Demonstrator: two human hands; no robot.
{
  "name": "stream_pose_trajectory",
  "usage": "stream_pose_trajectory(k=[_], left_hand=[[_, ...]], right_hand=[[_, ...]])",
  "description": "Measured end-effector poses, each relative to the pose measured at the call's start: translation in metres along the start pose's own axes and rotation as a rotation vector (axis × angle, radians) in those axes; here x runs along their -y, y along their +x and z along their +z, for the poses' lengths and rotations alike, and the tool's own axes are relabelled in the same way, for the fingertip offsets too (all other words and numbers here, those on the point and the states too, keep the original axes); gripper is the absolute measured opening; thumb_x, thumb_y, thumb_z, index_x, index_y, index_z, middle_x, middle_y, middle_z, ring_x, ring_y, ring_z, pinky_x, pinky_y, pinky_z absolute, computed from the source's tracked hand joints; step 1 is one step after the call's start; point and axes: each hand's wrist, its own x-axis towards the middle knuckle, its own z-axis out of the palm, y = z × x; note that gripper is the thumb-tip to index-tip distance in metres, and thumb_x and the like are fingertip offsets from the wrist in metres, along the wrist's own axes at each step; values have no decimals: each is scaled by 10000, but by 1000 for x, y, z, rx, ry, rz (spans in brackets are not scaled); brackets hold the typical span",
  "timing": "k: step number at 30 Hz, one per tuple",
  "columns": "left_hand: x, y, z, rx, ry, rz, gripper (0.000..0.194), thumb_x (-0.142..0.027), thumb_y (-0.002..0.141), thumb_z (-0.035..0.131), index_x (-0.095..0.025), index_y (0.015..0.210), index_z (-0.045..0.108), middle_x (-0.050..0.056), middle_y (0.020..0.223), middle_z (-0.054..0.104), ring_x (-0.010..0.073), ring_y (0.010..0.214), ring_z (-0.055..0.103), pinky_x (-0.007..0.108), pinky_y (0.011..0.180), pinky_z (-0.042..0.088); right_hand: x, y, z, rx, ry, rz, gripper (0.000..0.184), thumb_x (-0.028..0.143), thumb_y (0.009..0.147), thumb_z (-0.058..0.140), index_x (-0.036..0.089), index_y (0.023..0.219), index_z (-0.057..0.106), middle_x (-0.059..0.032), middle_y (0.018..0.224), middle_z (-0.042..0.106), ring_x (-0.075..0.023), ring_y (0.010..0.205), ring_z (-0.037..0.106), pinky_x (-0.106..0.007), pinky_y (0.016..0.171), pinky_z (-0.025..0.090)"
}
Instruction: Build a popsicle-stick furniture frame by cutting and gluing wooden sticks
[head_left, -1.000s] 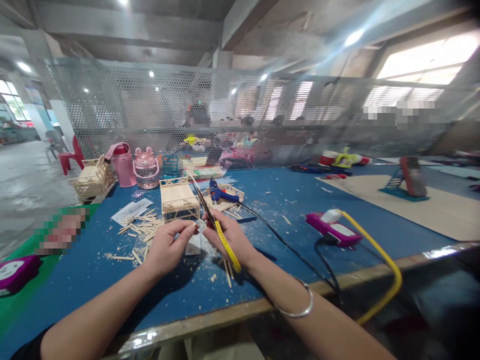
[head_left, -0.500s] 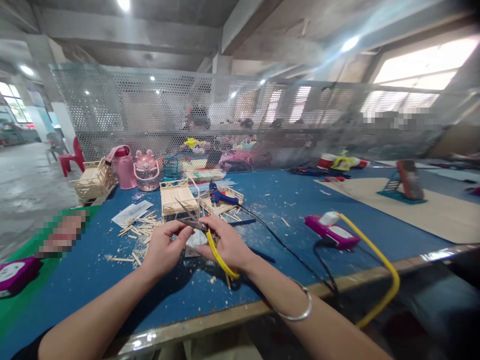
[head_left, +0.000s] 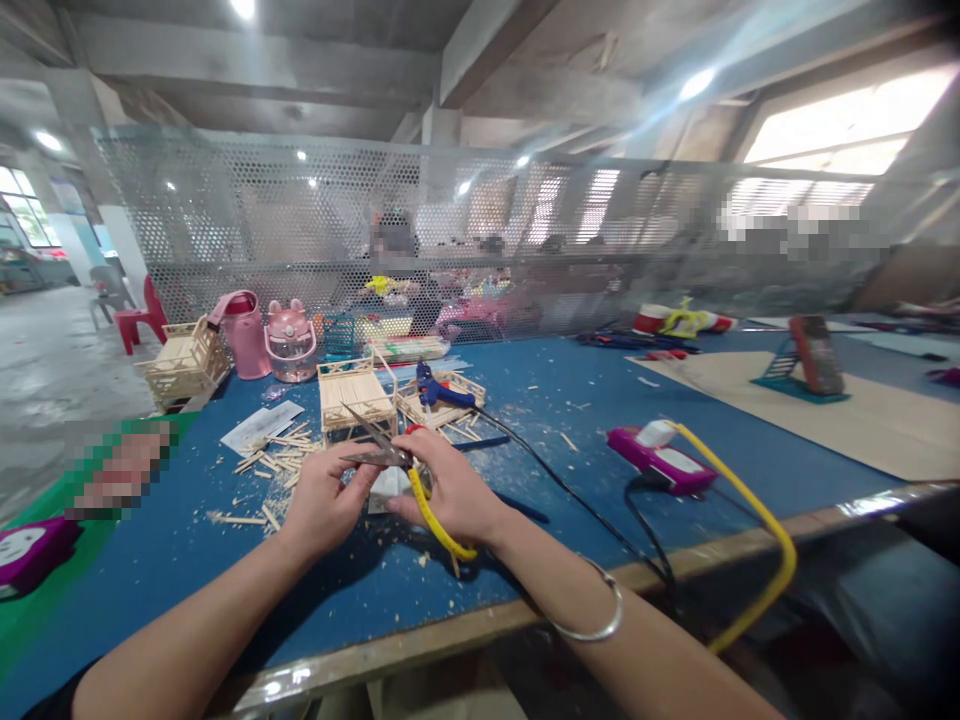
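Note:
My right hand [head_left: 454, 487] grips scissors [head_left: 386, 452] with yellow-wrapped handles, their blades spread and pointing left. My left hand [head_left: 326, 495] is closed in a pinch by the lower blade. Whatever lies between its fingertips is too small or hidden to make out. Just beyond the blades stands a small frame of wooden sticks [head_left: 356, 392]. To its right, a blue glue gun [head_left: 442, 388] rests on a second stick piece [head_left: 469, 383]. Loose cut sticks [head_left: 279, 462] and crumbs are scattered left of my hands. A pale paper [head_left: 388, 490] lies partly hidden beneath them.
Behind the stick frame stand a pink tumbler [head_left: 245, 335], a pink bottle [head_left: 291, 345] and another stick model [head_left: 184, 362]. A black cord [head_left: 551, 480] crosses the blue tabletop [head_left: 540, 400] toward a purple device [head_left: 664, 462] with a yellow cable. A phone [head_left: 817, 355] leans on a stand.
The scissor blades have spread a little wider, and the lower blade has dropped. Both hands stay in nearly the same place. The whole view has shifted slightly.

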Motion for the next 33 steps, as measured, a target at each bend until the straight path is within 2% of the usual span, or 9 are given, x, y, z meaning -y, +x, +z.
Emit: stream_pose_trajectory(k=[10,18,25,33], left_hand=[[-1,0,0,-16,6,15,204,-205,810,493,-166,863,686,57,818,717,162,736,647,258,677,493],[-1,-1,0,-20,3,26,204,-224,818,494,-160,864,681,69,835,718,171,758,652,267,682,494],[-1,-1,-1,-28,62,63,227,-121,773,473,-186,834,682,38,765,707,152,678,626,242,622,476],[-1,-1,-1,-22,38,57,205,-190,803,485,-179,848,685,56,785,713,162,699,641,250,631,482]], right_hand=[[0,-2,0,6,-24,-38,591,399,625,707,180,1120,471,-89,1023,534,-226,941,491,-381,848,396],[1,-2,0,8,-48,-8,606,397,615,715,196,1131,469,-88,1041,537,-237,967,493,-396,867,386],[1,-2,0,21,-36,-45,617,441,615,705,182,1124,471,-93,1026,530,-234,951,491,-393,850,395],[0,-1,0,44,47,-53,611,460,633,693,186,1128,462,-81,999,524,-214,906,499,-371,814,413]])
